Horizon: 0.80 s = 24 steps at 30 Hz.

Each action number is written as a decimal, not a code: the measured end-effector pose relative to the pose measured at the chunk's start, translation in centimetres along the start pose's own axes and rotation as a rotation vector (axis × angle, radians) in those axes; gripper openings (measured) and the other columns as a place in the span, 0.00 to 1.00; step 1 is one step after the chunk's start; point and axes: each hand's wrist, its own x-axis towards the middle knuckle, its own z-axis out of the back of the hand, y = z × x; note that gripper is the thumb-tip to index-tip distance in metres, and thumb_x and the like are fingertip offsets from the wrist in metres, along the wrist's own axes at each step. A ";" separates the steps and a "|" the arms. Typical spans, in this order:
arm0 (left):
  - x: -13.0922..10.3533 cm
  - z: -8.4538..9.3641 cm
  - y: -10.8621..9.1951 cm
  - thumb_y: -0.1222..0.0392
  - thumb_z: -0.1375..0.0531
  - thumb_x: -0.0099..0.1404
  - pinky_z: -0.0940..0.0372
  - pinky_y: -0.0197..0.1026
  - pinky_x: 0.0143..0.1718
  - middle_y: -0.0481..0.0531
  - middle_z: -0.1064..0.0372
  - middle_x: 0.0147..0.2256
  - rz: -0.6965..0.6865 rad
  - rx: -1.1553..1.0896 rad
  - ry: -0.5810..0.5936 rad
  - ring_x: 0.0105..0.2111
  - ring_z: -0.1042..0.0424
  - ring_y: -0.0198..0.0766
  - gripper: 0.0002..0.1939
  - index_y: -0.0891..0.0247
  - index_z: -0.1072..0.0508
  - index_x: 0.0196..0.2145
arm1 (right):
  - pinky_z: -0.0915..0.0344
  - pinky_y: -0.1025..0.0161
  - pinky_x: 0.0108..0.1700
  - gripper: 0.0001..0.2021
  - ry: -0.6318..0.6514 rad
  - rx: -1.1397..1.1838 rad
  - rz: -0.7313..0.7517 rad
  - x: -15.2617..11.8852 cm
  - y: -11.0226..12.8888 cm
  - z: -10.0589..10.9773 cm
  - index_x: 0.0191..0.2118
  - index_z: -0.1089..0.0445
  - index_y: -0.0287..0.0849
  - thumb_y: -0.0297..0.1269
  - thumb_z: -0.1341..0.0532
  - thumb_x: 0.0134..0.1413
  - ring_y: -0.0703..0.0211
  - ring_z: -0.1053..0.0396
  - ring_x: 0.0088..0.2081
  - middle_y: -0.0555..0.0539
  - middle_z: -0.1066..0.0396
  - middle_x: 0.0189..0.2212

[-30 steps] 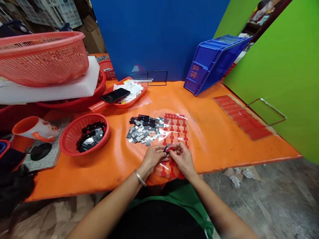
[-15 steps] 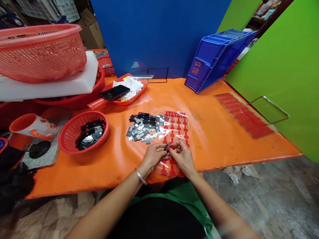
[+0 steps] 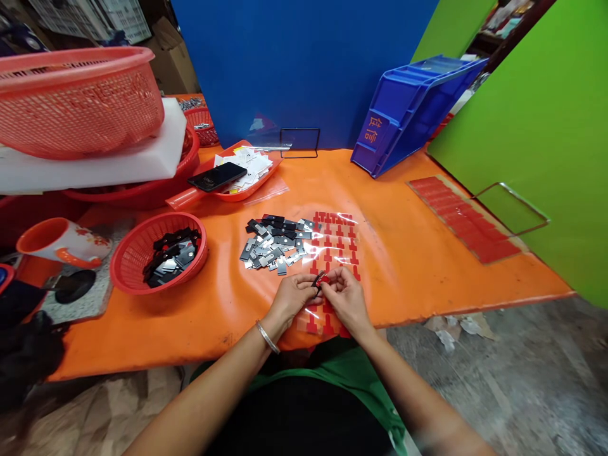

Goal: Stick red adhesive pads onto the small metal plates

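Landmark: the clear sheet [image 3: 332, 253] of red T-shaped stickers, lying flat on the orange table [image 3: 418, 253] straight ahead of the person.
Left hand [image 3: 292, 297]: at the sheet's near end, fingertips pinched on a small dark metal plate [image 3: 317, 279]; a bangle circles the wrist.
Right hand [image 3: 346, 297]: also at the sheet's near end, meeting the left, fingertips closed on a red sticker [image 3: 325, 279] at the plate's edge. The hands seem held close so the sticker can be lined up on the plate.
Plate: between the two hands' fingertips, just above the sheet.
Pile [image 3: 275, 244]: loose grey and black plates touching the sheet's left edge, within easy reach.
Basket [image 3: 159, 253]: red, left of the sheet beyond the pile, holding more dark plates.
Phone [image 3: 217, 177]: left of and behind the sheet, on a red tray of white slips.
Bin [image 3: 408, 111]: blue, tipped, right of and behind the sheet.
Red strips [image 3: 463, 218]: well to the sheet's right.
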 end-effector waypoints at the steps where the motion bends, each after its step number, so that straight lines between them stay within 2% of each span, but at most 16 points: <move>1: 0.0 0.0 0.0 0.76 0.38 0.54 0.29 0.34 0.32 0.57 0.25 0.30 0.000 0.002 0.001 0.26 0.25 0.34 0.09 0.73 0.27 0.35 | 0.36 0.64 0.24 0.08 -0.002 -0.003 0.007 0.0 -0.1 0.0 0.31 0.40 0.45 0.37 0.38 0.47 0.62 0.35 0.22 0.53 0.35 0.24; 4: 0.1 -0.1 0.3 0.74 0.39 0.56 0.29 0.34 0.32 0.56 0.25 0.29 -0.009 0.013 -0.010 0.26 0.25 0.33 0.08 0.73 0.27 0.35 | 0.36 0.65 0.24 0.08 -0.015 -0.030 0.026 0.0 -0.2 -0.1 0.30 0.39 0.45 0.37 0.38 0.47 0.63 0.36 0.22 0.53 0.36 0.24; 7: 0.2 -0.4 0.7 0.73 0.38 0.55 0.28 0.35 0.31 0.55 0.25 0.27 -0.040 0.007 -0.074 0.24 0.26 0.33 0.06 0.72 0.27 0.33 | 0.35 0.64 0.24 0.08 -0.022 -0.042 0.034 -0.2 0.0 -0.1 0.30 0.39 0.46 0.39 0.38 0.48 0.62 0.35 0.22 0.53 0.35 0.24; 12: 0.2 -0.8 0.8 0.73 0.37 0.55 0.28 0.37 0.30 0.54 0.25 0.25 -0.072 -0.018 -0.126 0.22 0.26 0.33 0.06 0.71 0.28 0.33 | 0.31 0.61 0.28 0.05 0.018 -0.026 0.081 -0.9 0.2 -0.1 0.34 0.36 0.46 0.40 0.41 0.54 0.59 0.31 0.25 0.51 0.33 0.26; 15: 0.0 -0.7 0.7 0.72 0.36 0.54 0.29 0.36 0.30 0.55 0.25 0.26 -0.070 -0.028 -0.112 0.23 0.26 0.34 0.06 0.71 0.28 0.32 | 0.32 0.60 0.29 0.04 -0.053 -0.186 0.172 -1.0 0.3 0.1 0.35 0.34 0.46 0.39 0.42 0.55 0.61 0.33 0.26 0.46 0.33 0.36; 18: 0.0 -0.6 0.6 0.72 0.36 0.54 0.29 0.36 0.29 0.55 0.25 0.25 -0.058 -0.023 -0.098 0.23 0.25 0.35 0.06 0.71 0.28 0.32 | 0.33 0.61 0.29 0.05 -0.130 -0.294 0.237 -0.7 0.6 0.2 0.32 0.33 0.44 0.39 0.42 0.55 0.63 0.35 0.27 0.43 0.38 0.43; 24: 0.0 -0.6 0.5 0.75 0.39 0.56 0.30 0.35 0.27 0.55 0.26 0.24 -0.046 -0.024 -0.096 0.23 0.25 0.35 0.06 0.71 0.30 0.33 | 0.35 0.62 0.30 0.04 -0.120 -0.305 0.232 0.1 1.3 0.1 0.30 0.35 0.44 0.35 0.43 0.54 0.60 0.36 0.30 0.47 0.38 0.34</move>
